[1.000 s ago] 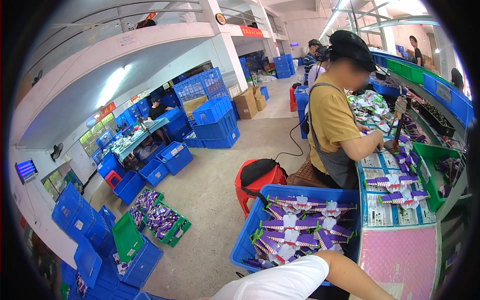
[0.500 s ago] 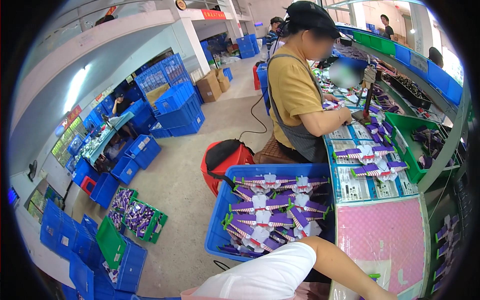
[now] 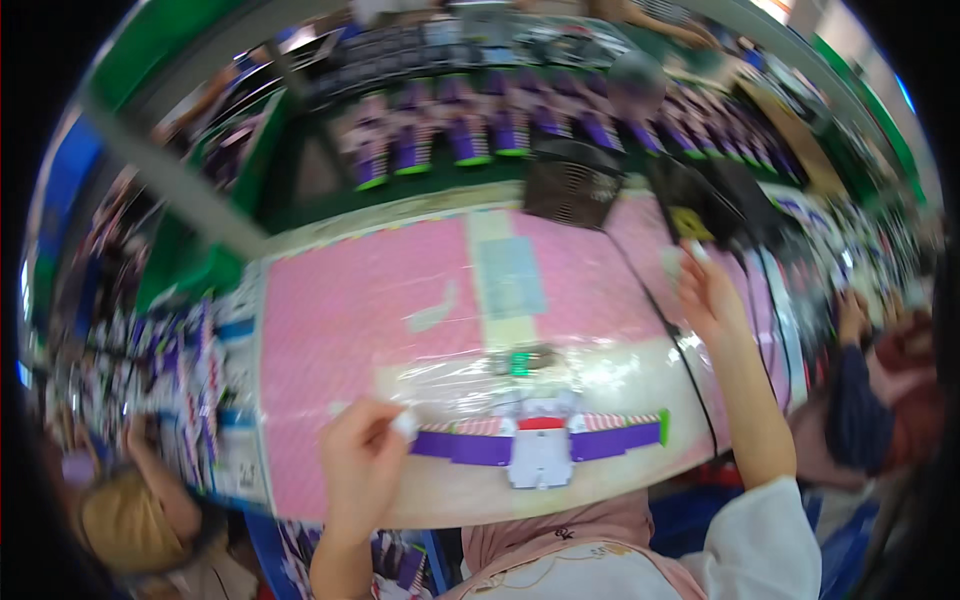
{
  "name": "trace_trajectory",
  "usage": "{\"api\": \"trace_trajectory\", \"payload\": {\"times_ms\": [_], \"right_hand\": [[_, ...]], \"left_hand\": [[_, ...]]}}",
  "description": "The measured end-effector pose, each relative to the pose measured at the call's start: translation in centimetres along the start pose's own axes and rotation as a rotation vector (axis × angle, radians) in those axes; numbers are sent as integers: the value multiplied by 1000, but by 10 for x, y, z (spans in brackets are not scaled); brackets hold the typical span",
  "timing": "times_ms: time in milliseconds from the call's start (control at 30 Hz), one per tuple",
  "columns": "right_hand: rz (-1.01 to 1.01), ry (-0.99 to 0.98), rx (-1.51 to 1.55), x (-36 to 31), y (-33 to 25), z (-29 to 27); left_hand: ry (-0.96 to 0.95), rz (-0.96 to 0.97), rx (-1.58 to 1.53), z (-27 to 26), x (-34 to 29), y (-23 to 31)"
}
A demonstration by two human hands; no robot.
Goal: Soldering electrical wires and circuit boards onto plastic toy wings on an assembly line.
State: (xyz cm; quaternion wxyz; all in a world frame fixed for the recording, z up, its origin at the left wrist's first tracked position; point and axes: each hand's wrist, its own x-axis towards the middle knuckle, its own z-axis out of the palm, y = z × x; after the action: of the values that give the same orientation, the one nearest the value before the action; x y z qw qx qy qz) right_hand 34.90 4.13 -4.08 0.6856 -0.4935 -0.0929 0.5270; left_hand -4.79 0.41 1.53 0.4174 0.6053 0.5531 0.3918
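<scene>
Head view: left hand pinched shut on a small white piece, just beside the left wing of one toy winged figure, white body, purple wings, lying flat near the front edge of the pink mat. Right hand raised well apart at the mat's right side, fingers curled near a small white bit; actual grip unclear through blur. Black cable running under that wrist. Risks, as judged: small piece slipping from the pinch; sleeve snagging the cable; figure nudged off the front edge. Counted: one figure on the mat, two hands, one cable, many packed figures in back rows, too blurred for counting.
</scene>
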Motion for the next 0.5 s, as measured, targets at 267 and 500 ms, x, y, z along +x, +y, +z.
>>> {"api": "trace_trajectory", "payload": {"times_ms": [267, 500], "right_hand": [[-391, 257, -177, 34, -51, 1], [-288, 58, -139, -123, 52, 13]], "left_hand": [[-25, 176, 315, 21, -6, 14], [-25, 206, 426, 21, -11, -3]]}}
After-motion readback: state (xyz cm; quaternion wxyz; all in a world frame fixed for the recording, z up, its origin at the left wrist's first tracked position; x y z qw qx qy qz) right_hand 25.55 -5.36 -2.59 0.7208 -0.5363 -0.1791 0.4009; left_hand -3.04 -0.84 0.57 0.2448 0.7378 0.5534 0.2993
